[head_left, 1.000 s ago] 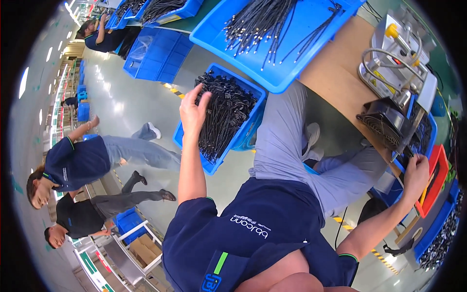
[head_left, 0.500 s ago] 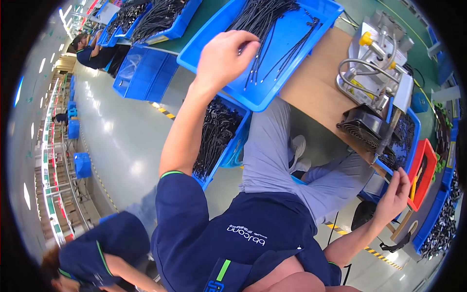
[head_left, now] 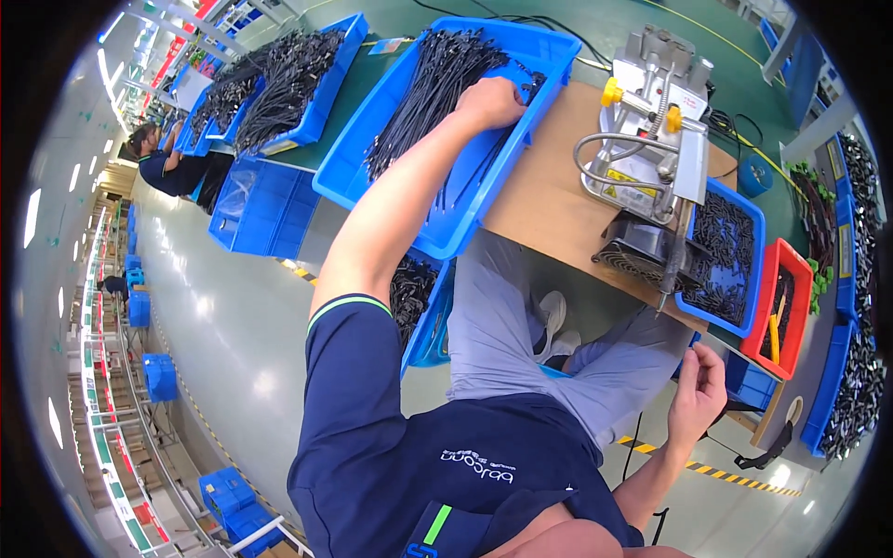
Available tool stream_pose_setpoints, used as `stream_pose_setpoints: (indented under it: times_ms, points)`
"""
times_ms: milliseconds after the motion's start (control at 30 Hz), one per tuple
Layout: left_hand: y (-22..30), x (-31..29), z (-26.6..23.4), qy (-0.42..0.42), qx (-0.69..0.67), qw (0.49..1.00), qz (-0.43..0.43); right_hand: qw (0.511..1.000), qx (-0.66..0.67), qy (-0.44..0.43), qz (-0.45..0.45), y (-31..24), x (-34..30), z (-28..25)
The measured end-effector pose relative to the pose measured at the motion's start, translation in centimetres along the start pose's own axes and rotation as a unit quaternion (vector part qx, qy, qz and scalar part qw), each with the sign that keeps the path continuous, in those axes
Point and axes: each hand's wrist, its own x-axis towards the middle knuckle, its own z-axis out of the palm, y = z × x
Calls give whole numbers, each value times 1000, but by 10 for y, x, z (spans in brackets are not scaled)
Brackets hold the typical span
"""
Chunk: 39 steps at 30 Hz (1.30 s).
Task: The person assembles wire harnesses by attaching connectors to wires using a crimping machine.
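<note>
A large blue tray (head_left: 445, 240) holds a thick bundle of black cables (head_left: 423, 98) and a few loose ones along its right side. My left hand (head_left: 491, 102) reaches down into this tray at the loose cables, its back turned up and its fingers mostly hidden. Past the near right table edge, my right hand (head_left: 699, 395) is held up with thumb and fingers pinched together. Whatever sits at those fingertips is too small to make out. Just beyond it are a red bin (head_left: 770, 365) and a blue tray (head_left: 755, 279) of small black parts.
A metal bench machine (head_left: 642, 139) with yellow knobs stands on the brown board (head_left: 549, 186), a black fan (head_left: 646, 244) in front. More cable bins (head_left: 349, 65) line the far left. One blue bin (head_left: 430, 325) sits below the table. A person (head_left: 172, 172) works at far left.
My left hand has gone from above the tray down to the loose cables at its right. My right hand has drawn back from the parts tray, toward me. The view has shifted; the co-worker at lower left is gone.
</note>
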Motion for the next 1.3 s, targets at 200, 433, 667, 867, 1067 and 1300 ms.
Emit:
stream_pose_setpoints:
  times_ms: [200, 433, 667, 867, 1067, 1300]
  points:
    - [-24, 1, -9, -21, -5, 999, -46, 1000, -13, -17, -7, 9, -3, 2]
    - [-8, -47, -76, -29, -476, 877, -48, 998, -22, -36, -51, 4, 0, 12]
    - [68, -166, -152, -42, -535, 836, 110, 997, -7, -55, -44, -3, -9, 13]
    - [106, -281, -109, -209, -677, 698, 102, 994, 19, -87, -59, -10, -13, 21]
    - [113, -310, -12, -373, -630, 681, 17, 974, 197, -108, 32, -25, -22, 23]
    - [135, -327, 49, -348, -602, 718, 40, 940, 279, -194, 26, -36, -29, 27]
